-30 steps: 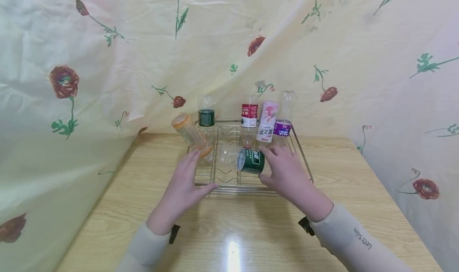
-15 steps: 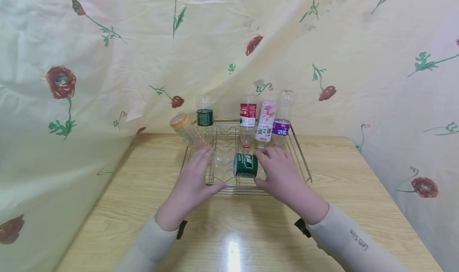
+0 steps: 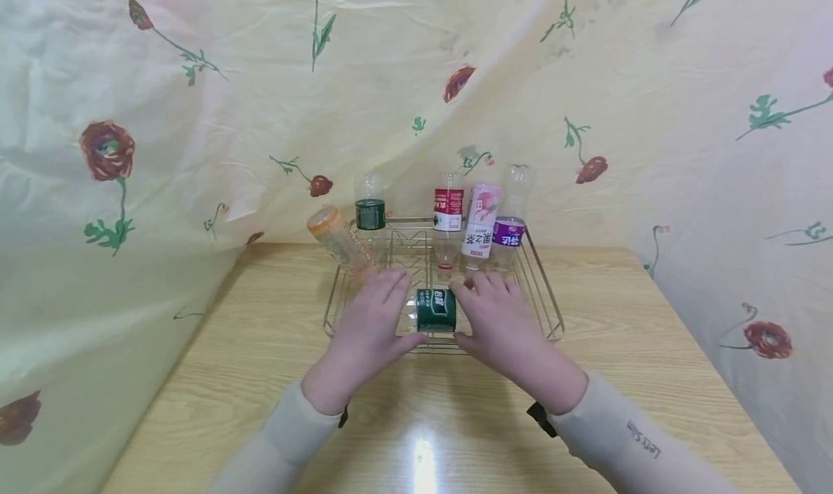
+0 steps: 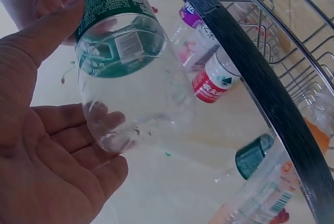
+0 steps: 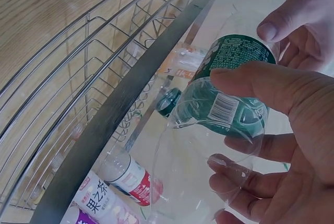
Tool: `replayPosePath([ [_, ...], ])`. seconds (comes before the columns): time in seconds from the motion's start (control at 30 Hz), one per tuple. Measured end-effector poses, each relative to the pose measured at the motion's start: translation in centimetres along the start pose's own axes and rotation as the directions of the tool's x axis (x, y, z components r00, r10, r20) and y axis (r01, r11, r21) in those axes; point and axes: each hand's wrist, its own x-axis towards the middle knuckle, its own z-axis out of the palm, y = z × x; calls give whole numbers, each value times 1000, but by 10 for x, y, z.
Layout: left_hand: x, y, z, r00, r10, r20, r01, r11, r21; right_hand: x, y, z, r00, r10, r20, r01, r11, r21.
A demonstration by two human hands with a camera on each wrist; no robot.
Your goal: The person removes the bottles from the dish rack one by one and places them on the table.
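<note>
A clear plastic bottle (image 3: 436, 310) with a green label lies sideways between my two hands, over the front of the wire rack (image 3: 553, 299). My right hand (image 3: 504, 320) grips its right end; in the right wrist view the thumb (image 5: 245, 80) lies across the bottle by the label. My left hand (image 3: 371, 320) holds the other end. In the left wrist view its thumb (image 4: 57, 28) is at the label's edge and the fingers curve behind the clear plastic. Part of each bottle end is hidden by the hands.
Behind the hands, several bottles stand in the rack: an orange-ended bottle (image 3: 338, 233) leaning left, a green-labelled bottle (image 3: 370, 214), a red-labelled bottle (image 3: 448, 209), a pink-and-white bottle (image 3: 481, 220) and a purple-labelled bottle (image 3: 508, 231). The rack sits on a wooden table (image 3: 612, 299) before a flowered cloth.
My left hand has moved right, from beside the orange-ended bottle to the green-labelled bottle, and now holds its left end. The right hand has brought that bottle slightly left and closer, levelling it.
</note>
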Motion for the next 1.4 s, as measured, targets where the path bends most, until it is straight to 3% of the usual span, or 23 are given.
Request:
replayPosePath([
  [0.3,7,7,3,999,23,31,-24,999,23,0,-4,0,1000,-27,-16,27,1000,-15],
  [0.63,8,13,5,995,-26,96,20,998,54,2,-10,2,998,-53,-34,50,996,-68],
  [1.03,6,12,8,997,5,73,-9,998,60,0,-11,3,997,-69,-42,67,996,-61],
  [1.27,4,10,10,999,28,17,-28,999,25,-2,-11,4,997,-62,-54,60,997,-50],
  [1.4,1,7,11,1000,16,-19,-15,1000,16,-2,-9,3,997,-58,-58,59,998,7],
])
